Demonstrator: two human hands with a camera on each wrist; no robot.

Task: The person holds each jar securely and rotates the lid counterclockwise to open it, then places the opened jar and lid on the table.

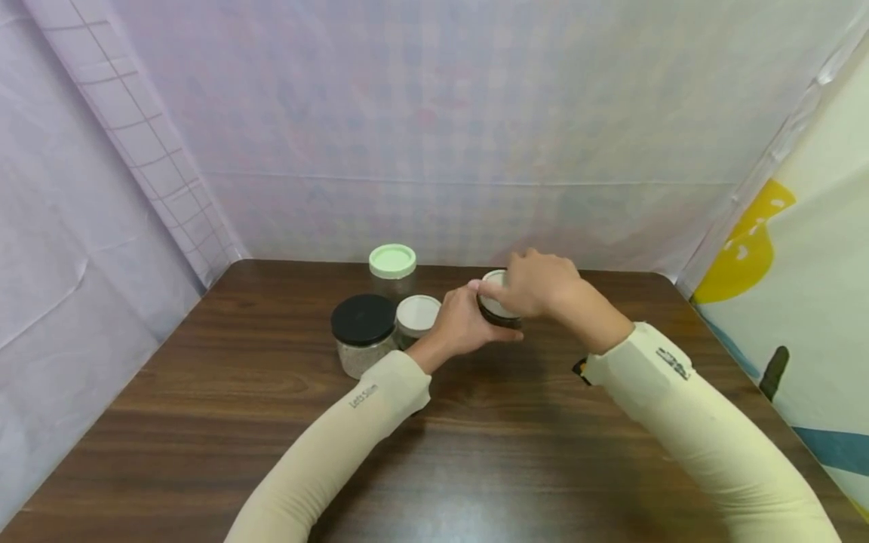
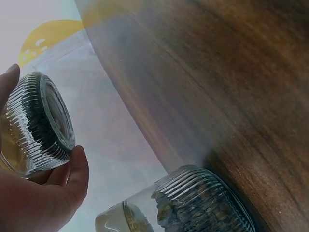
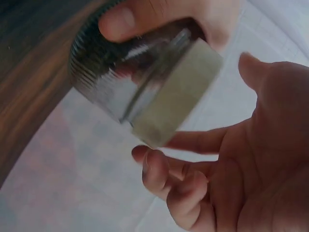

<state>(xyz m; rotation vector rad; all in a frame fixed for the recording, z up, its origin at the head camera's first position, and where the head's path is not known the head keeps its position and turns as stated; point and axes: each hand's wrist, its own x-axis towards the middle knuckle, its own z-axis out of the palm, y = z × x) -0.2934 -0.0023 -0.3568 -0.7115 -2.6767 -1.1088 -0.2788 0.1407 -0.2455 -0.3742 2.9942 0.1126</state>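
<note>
The jar (image 2: 41,123) is held in the air above the far part of the worktop (image 1: 204,407), right of centre, between the two hands. The left hand (image 1: 467,320) is on its left and near side, its fingers curled round the glass body and gripping it; the right hand (image 1: 543,283) stands over its right and far side. What counts most here is how the pale lid (image 3: 178,94) lies to the right hand: it sits at the upper end of the jar, facing the right palm. The right fingers are loosely bent by the lid's edge, with the thumb spread apart from them, so they do not close round it; whether a fingertip touches the rim I cannot tell. The jar is squat, and its axis runs from base to lid, the base turned down towards the worktop and the lid up. It is not quite upright: the lid seems to lean a little to the right. Left of the left hand stand a white-lidded jar (image 1: 416,323), just beside it, a black-lidded jar (image 1: 363,336) further left, and a green-lidded jar (image 1: 392,271) farther back.
</note>
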